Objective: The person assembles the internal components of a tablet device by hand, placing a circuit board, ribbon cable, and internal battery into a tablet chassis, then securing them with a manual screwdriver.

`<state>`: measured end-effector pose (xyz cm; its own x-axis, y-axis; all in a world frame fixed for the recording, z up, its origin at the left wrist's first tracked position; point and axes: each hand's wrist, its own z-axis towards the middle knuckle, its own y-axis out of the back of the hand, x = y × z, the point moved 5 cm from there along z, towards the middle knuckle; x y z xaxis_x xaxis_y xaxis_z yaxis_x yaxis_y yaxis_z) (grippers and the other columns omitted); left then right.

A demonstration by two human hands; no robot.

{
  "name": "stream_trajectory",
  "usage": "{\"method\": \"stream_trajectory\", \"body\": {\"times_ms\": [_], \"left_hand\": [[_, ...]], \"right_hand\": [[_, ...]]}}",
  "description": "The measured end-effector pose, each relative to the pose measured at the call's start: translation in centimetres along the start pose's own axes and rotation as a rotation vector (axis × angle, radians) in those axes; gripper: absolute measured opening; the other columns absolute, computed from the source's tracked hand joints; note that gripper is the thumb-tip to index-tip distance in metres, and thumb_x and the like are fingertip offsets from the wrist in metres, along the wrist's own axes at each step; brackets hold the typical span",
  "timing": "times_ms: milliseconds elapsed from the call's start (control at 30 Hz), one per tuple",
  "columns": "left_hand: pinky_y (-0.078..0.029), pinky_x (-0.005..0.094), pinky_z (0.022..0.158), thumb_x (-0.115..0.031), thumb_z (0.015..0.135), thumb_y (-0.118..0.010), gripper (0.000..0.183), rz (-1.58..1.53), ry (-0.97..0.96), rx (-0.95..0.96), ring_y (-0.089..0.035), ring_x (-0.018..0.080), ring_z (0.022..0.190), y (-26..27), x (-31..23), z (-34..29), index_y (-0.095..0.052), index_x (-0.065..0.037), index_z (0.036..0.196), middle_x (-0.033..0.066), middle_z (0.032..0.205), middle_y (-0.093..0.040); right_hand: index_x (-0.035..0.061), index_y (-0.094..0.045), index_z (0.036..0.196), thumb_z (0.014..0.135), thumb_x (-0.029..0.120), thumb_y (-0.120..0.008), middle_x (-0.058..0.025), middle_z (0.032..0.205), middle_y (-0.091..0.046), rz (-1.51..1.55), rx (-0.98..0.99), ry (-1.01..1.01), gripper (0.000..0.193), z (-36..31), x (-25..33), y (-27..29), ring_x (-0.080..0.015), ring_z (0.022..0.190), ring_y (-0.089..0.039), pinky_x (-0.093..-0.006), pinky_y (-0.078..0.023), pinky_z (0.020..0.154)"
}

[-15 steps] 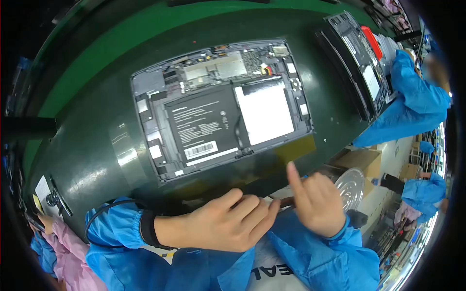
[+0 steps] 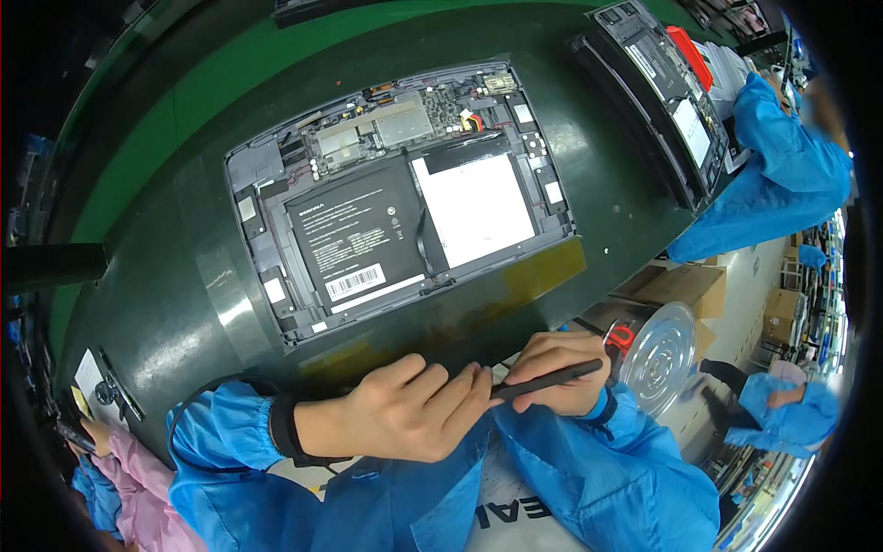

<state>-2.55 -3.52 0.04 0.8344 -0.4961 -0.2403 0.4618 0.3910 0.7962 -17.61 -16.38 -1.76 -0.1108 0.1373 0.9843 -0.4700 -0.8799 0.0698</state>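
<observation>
My left hand [image 2: 409,405] is at the near edge of the bench, fingers curled, its fingertips closed on one end of a slim black stick-like tool [image 2: 552,378]. My right hand [image 2: 563,363] has its fingers curled around the same tool, which slants up to the right. Whether it is tweezers or a pry stick, I cannot tell. Beyond my hands lies an opened tablet-like device [image 2: 423,290], untouched, its inside facing up. It shows a circuit board [image 2: 402,121] along the far side, a black battery [image 2: 354,230] and a white panel [image 2: 478,207] beside it.
A stack of similar opened devices [image 2: 658,110] stands at the right, near a red tray [image 2: 690,57] and a co-worker's blue sleeve [image 2: 768,175]. Red-handled scissors [image 2: 622,339] are by a round clear-lidded container [image 2: 658,354]. Amber tape [image 2: 543,274] runs along the bench edge.
My right hand's raised index finger has curled in, and the black tool now shows plainly between both hands. The view has shifted, so the device appears farther left and slightly higher.
</observation>
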Motion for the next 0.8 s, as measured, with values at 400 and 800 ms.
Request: {"method": "stream_trajectory", "body": {"times_ms": [400, 800], "left_hand": [[-0.045, 0.0372, 0.099, -0.054, 0.093, -0.069, 0.073, 0.195, 0.027, 0.395, -0.054, 0.0239, 0.118, -4.0, 1.5, 0.0, -0.061, -0.005, 0.146, 0.0071, 0.139, -0.059], [-0.045, 0.0390, 0.103, -0.059, 0.093, -0.067, 0.077, 0.168, 0.065, 0.410, -0.054, 0.0237, 0.120, -4.2, 1.6, -0.1, -0.061, -0.006, 0.147, 0.0068, 0.138, -0.058]], "right_hand": [[-0.0033, -0.073, 0.106, 0.076, 0.007, -0.091, -0.0156, 0.091, -0.075, -0.799, 0.019, 0.234, 0.037, 0.4, 0.7, 4.2, -0.0299, 0.076, -0.073, -0.0335, -0.057, 0.064], [-0.0047, -0.069, 0.129, 0.080, -0.003, -0.082, -0.0114, 0.085, -0.069, -0.905, 0.157, 0.193, 0.051, 1.8, 2.0, 2.2, -0.0251, 0.070, -0.065, -0.0338, -0.053, 0.060]]}}
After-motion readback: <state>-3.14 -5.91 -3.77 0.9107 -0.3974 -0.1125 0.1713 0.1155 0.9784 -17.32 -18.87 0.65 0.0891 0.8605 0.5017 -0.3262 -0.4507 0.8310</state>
